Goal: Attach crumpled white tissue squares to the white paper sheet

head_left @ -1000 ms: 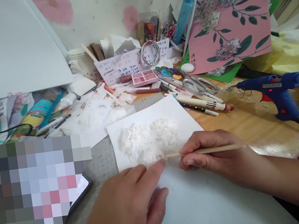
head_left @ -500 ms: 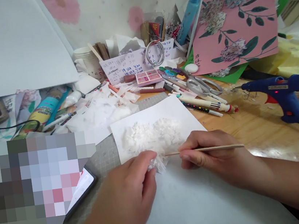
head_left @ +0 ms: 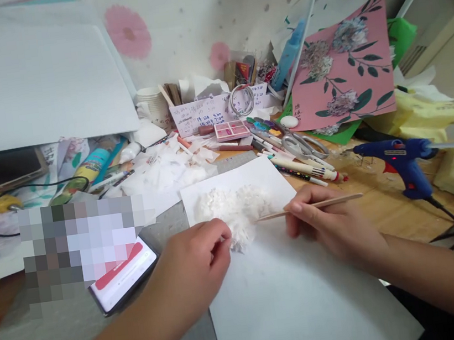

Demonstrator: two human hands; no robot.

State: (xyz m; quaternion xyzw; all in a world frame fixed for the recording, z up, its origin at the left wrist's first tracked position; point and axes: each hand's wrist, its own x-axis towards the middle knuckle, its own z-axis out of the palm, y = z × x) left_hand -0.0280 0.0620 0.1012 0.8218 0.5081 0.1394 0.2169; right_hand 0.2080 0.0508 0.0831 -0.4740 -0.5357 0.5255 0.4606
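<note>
Two bare hands work over white paper [head_left: 291, 278] that lies partly on a grey cutting mat [head_left: 177, 238]. Three fluffy white paper clusters sit close together on the paper: one at upper left [head_left: 214, 202], one at upper right [head_left: 252, 197] and the lower cluster [head_left: 241, 234] nearest the person. The left hand [head_left: 199, 263] is at the left edge of the lower cluster, its fingers curled with the tips close together; whether they pinch any of it cannot be told. The right hand [head_left: 335, 228] has its fingers clamped on a thin wooden stick [head_left: 339, 200], held nearly level, its tip pointing left near the clusters. A lit phone [head_left: 124, 281] lies left of the left hand. Beyond the right hand, on the wooden worktop [head_left: 390, 199], are a blue glue gun [head_left: 402, 152], scissors [head_left: 302, 143] and pens [head_left: 298, 169]. A pink flower picture [head_left: 341, 82] leans behind them
</note>
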